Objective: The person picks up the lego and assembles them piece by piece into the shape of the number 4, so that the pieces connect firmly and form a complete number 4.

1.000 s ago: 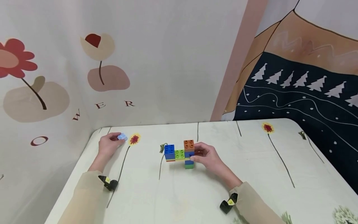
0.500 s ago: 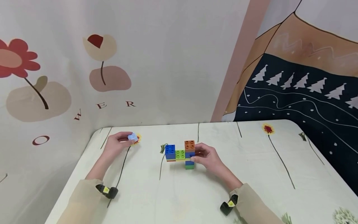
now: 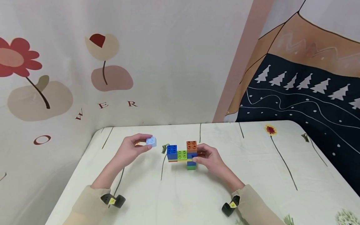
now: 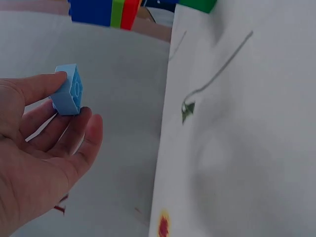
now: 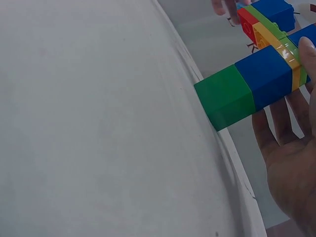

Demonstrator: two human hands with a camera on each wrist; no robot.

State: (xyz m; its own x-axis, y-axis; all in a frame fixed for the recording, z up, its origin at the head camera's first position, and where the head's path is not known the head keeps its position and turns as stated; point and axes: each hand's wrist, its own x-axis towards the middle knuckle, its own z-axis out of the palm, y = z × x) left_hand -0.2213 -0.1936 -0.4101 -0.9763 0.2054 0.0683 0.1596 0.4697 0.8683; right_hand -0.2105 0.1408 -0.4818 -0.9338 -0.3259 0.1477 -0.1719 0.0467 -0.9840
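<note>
My left hand pinches a light blue toy brick between thumb and fingers, held above the table. In the left wrist view the hollow underside of this brick shows. My right hand grips the right column of a building-brick structure. That column has an orange-brown brick on top and a green brick at its foot, which appears to rest on the table. A lime green part bridges leftward to a raised blue brick. A gap separates the light blue brick from the structure.
A white cloth with printed flowers covers the table. Behind it hangs a pale printed curtain, with a dark tree-patterned cloth at the right. Each wrist wears a small black camera.
My left hand has lifted the light blue brick and carried it rightward, from near the table's left back corner towards the structure. The right hand and the structure stay in place.
</note>
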